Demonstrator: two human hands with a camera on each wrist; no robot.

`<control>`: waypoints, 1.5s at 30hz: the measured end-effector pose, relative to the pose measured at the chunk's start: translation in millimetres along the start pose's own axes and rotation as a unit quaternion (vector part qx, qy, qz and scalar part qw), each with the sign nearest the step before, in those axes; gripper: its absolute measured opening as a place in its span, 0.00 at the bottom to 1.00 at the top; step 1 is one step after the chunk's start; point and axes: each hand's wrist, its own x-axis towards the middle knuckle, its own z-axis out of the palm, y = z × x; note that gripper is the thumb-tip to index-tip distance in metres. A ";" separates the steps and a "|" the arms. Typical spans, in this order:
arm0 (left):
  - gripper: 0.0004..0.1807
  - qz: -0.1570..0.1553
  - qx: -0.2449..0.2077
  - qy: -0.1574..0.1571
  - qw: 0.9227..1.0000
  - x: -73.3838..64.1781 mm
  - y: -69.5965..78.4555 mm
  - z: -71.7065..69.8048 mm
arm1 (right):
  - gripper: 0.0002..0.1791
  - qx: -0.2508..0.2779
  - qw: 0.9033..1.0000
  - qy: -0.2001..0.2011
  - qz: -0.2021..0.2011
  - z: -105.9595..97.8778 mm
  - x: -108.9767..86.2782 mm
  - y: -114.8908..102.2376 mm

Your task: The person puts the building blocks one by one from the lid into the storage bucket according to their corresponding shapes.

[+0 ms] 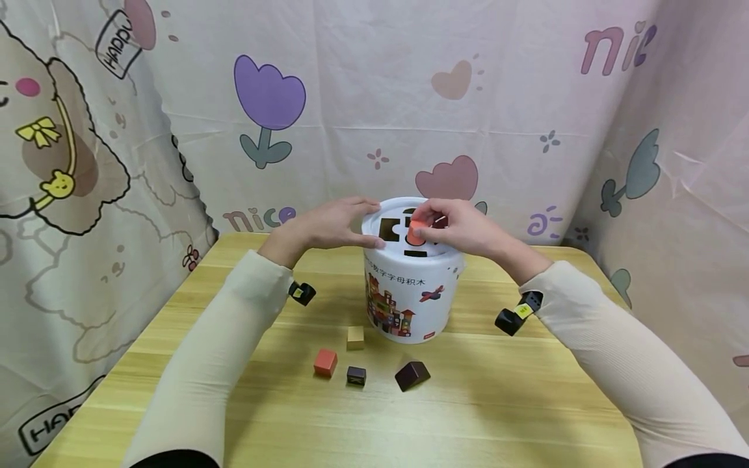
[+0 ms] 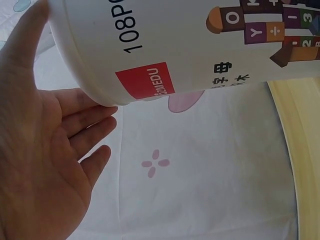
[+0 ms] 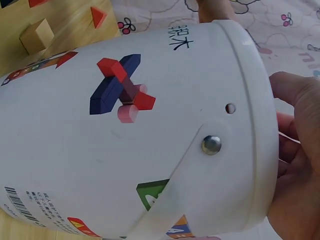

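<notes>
A white lidded bucket [image 1: 412,305] stands on the table, with cut-out shapes in its lid [image 1: 374,224]. My right hand [image 1: 471,227] pinches an orange-red block [image 1: 417,232], seemingly rounded, over the middle of the lid. Part of that block is hidden by the fingers. On the left, my left hand [image 1: 328,224] touches the lid's rim, thumb at the front and fingers further back. Its fingers look fairly straight in the left wrist view, along the bucket's edge [image 2: 80,60]. The right wrist view shows the bucket's side [image 3: 165,120], but not the held block.
In front of the bucket lie a yellow block [image 1: 355,338], a red block [image 1: 325,363], a small dark block [image 1: 356,376] and a dark wedge-shaped block [image 1: 412,376]. The wooden table [image 1: 497,403] meets a printed curtain [image 1: 363,84] behind.
</notes>
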 end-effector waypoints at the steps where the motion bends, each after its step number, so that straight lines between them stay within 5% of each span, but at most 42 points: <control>1: 0.54 0.001 -0.001 0.001 1.000 -0.2 0.3 0.2 | 0.13 -0.003 1.000 -0.002 0.001 0.4 0.4 0.3; 13: 0.55 0.002 0.011 0.006 1.000 -4.6 2.7 1.9 | 0.14 -0.048 0.998 -0.037 -0.006 1.8 1.6 0.0; 25: 0.55 -0.002 0.003 0.001 1.000 -2.7 2.9 0.6 | 0.15 -0.086 0.996 -0.028 -0.025 1.5 -1.0 1.4; 45: 0.54 0.005 0.007 0.005 1.000 -2.6 0.2 2.0 | 0.13 -0.058 0.996 -0.010 -0.071 -9.8 -43.7 -4.1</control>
